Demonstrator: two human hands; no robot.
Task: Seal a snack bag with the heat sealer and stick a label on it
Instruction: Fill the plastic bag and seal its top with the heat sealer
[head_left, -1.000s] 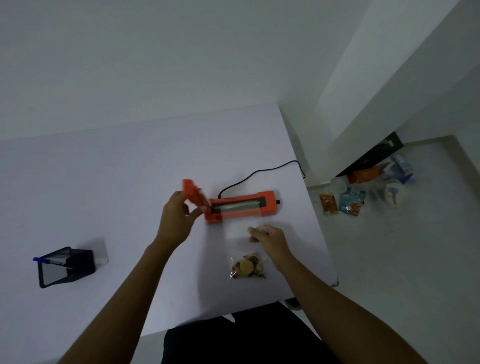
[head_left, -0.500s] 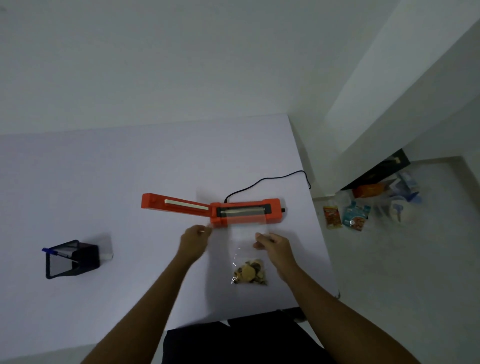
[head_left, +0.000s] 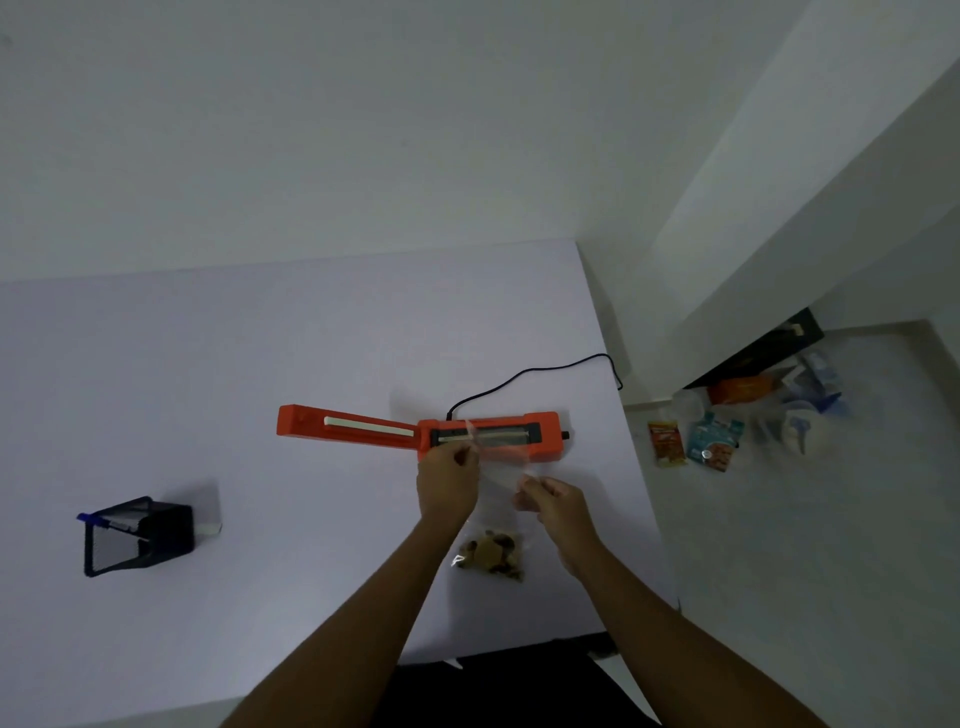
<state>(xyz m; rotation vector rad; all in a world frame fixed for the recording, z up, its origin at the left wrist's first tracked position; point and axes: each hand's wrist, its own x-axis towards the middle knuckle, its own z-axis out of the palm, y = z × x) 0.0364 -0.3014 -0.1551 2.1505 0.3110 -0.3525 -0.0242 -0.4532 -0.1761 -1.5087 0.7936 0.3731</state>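
While both hands (head_left: 448, 480) pinch, bag (head_left: 496, 512) lifts.

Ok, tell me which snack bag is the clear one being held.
The clear snack bag on the table, pinched at its top by the left hand and right hand; the red packet and blue packet lie untouched on the floor.

Bare forearms, no sleeves; dark clothing (head_left: 498, 691) below

The left hand (head_left: 445, 480) covers the near left corner of the heat sealer (head_left: 491, 435), the clear snack bag (head_left: 493, 514) is barely distinguishable above its contents, and the floor packets (head_left: 691, 441) are too blurred to read.
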